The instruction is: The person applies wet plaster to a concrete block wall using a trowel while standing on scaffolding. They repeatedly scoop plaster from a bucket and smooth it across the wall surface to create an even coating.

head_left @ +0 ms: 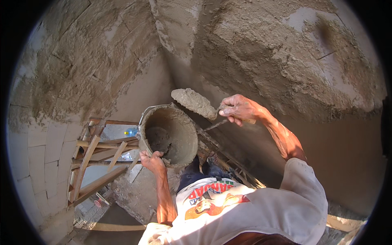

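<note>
My left hand [153, 161] grips the near left rim of a mortar-caked bucket [190, 141], which is tilted so its inside faces me. Some wet mortar [158, 139] lies at the bottom of it. My right hand [241, 109] is closed around the handle of a trowel, to the right of the bucket and a little higher. A thick heap of grey mortar [194, 102] covers the trowel's blade, hiding most of it. The loaded blade points left, just above the bucket's far rim. A thin wire handle [141, 118] runs along the bucket's left side.
Rough mortar coats the block wall on the right [261, 53] and the wall on the left [81, 61]; they meet in a corner ahead. Wooden scaffold poles [87, 163] stand at lower left. A blue-tinted plastic bottle [131, 132] lies beyond them. Planks lie below me.
</note>
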{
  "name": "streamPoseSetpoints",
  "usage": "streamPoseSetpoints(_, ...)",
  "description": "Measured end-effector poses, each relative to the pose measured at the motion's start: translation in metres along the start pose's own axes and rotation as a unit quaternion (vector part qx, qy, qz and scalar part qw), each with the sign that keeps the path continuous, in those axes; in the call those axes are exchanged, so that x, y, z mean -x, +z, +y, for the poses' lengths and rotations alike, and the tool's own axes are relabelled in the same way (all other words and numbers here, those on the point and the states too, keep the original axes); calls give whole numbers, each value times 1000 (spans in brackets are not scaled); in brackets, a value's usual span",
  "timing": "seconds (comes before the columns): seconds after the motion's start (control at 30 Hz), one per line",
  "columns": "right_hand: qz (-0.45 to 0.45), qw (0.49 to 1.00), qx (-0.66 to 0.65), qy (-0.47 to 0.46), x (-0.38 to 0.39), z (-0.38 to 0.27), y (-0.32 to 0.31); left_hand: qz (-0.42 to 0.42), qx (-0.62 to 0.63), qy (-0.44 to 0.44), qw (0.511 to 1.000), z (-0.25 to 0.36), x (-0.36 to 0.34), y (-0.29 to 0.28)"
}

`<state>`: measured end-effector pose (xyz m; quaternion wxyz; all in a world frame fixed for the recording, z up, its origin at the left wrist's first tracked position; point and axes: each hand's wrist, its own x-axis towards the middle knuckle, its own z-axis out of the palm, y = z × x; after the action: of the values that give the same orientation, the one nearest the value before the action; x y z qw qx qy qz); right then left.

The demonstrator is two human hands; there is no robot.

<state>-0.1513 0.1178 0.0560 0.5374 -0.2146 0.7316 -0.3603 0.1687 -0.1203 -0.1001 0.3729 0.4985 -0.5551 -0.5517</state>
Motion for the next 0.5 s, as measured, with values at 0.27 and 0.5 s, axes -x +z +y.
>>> streamPoseSetpoints(0.27,413,903,-46,-108,8,-22,-146,46,-51,-12,998,-7,-28,-38)
streamPoseSetpoints(0.5,383,920,-68,-51,46,73,0,-53,-58,-54,995,-39,-37,-12)
